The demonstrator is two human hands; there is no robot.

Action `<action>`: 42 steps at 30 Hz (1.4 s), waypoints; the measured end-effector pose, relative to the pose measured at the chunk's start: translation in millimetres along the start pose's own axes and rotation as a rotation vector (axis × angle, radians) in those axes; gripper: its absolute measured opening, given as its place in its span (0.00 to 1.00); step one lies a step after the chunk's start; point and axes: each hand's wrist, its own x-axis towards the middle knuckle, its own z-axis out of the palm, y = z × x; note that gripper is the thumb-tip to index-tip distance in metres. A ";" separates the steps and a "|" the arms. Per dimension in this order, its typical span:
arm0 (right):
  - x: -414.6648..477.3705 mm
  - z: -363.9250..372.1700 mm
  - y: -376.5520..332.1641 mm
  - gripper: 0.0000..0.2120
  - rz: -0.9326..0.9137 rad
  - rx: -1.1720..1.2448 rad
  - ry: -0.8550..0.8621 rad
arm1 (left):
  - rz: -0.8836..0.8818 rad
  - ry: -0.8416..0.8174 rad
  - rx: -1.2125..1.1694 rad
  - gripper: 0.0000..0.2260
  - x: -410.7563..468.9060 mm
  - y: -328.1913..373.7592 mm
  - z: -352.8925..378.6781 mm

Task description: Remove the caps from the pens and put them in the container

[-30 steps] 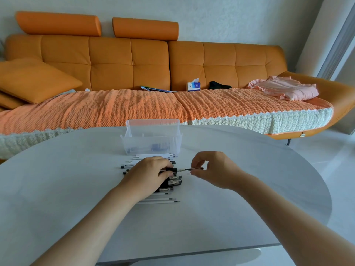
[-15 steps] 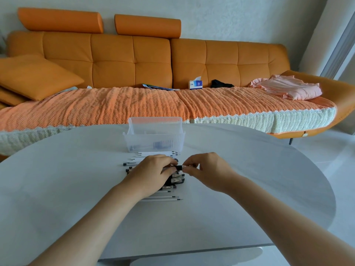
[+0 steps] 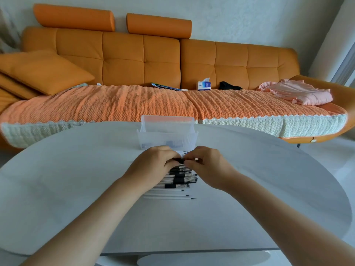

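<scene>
My left hand [image 3: 153, 167] and my right hand [image 3: 210, 166] meet fingertip to fingertip over the table, just in front of the container. Between them they pinch one pen with a black cap [image 3: 179, 160]; only a short black piece shows between the fingers. Under the hands lies a row of white pens with black caps [image 3: 180, 180]. Nearest me are a few uncapped white pens [image 3: 169, 196], tips pointing right. The clear plastic container [image 3: 167, 131] stands upright behind the row, with some dark bits dimly visible at its bottom.
The round grey table [image 3: 76, 189] carries everything. Behind it stands an orange sofa [image 3: 142, 60] with a woven cover, a tissue box [image 3: 204, 85], a cushion [image 3: 44, 72] and folded pink cloth [image 3: 299, 92]. The floor lies to the right.
My right hand has moved left until its fingers touch my left hand's; the gap where a thin pen tip showed has closed. Both hands sit slightly nearer the container.
</scene>
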 end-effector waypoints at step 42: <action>47.3 -14.6 2.5 0.12 -0.067 -0.341 0.100 | -0.136 -0.007 0.341 0.28 12.6 -43.9 -8.4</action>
